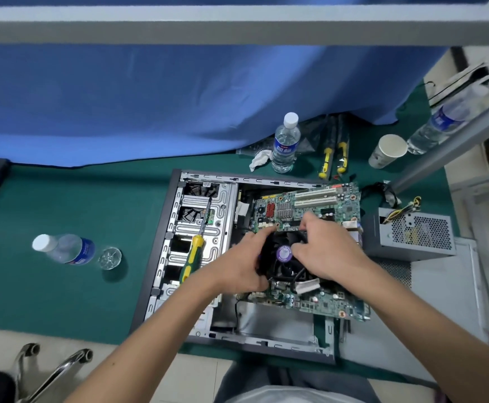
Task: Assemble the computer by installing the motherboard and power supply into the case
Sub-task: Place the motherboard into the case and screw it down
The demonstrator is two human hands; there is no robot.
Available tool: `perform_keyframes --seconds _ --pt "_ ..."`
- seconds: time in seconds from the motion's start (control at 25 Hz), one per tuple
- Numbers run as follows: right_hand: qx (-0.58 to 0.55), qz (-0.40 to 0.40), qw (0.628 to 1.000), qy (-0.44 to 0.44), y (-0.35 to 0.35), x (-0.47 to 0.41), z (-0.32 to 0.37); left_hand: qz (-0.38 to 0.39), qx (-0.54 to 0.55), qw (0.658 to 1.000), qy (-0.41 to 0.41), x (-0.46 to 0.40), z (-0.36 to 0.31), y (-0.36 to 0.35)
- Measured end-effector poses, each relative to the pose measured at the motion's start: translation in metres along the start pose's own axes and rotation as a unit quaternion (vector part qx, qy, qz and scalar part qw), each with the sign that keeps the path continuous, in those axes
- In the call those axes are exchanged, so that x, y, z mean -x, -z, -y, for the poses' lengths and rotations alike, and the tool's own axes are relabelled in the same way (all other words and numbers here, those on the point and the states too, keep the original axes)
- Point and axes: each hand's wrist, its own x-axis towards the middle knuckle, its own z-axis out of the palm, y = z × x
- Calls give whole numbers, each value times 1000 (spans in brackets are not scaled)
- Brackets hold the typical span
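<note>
- Green mat [63,286]: covers the work surface; everything below lies on it.
- Water bottle [65,249]: on its side, far left, white cap pointing left.
- Clear round dish [109,258]: just beside the lying bottle.
- Computer case [162,242]: open, flat on the mat, centre.
- Screwdriver [194,251]: green and yellow handle, resting on the metal drive bay in the case's left half.
- Left hand [242,269]: fingers curled round the left edge of the black cooler fan [284,257], gripping it.
- Motherboard [319,205]: green, sitting tilted over the case's right half; its right edge overhangs the case wall.
- Right hand [329,253]: fingers curled over the fan's right and upper edge, gripping it.
- Upright water bottle [286,144]: behind the case, crumpled tissue [259,159] just beside it.
- Two yellow-handled tools [335,158]: in clear packaging, behind the case.
- Paper cup [387,151]: tipped, right of the tools.
- Power supply [412,234]: grey box with perforated side, outside the case, just beside its right wall, cables trailing from its top.
- Grey side panel [447,292]: flat, partly beneath the power supply.
</note>
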Motion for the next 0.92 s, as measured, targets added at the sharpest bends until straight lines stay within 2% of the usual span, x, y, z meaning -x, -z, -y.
perform_keyframes --seconds 0.12,0.28,0.6,0.92 --pt "-15 33 999 2 -17 -7 10 -35 -192 981 10 -8 5 -5" --pt "-50 56 997 -1 -38 -15 15 -46 -335 941 -4 -15 20 -10" --pt "-110 69 991 11 -69 -39 16 -50 -445 894 -6 -33 46 -2" --pt "-125 111 986 8 -101 -54 -5 -8 -539 842 -25 -48 48 -11"
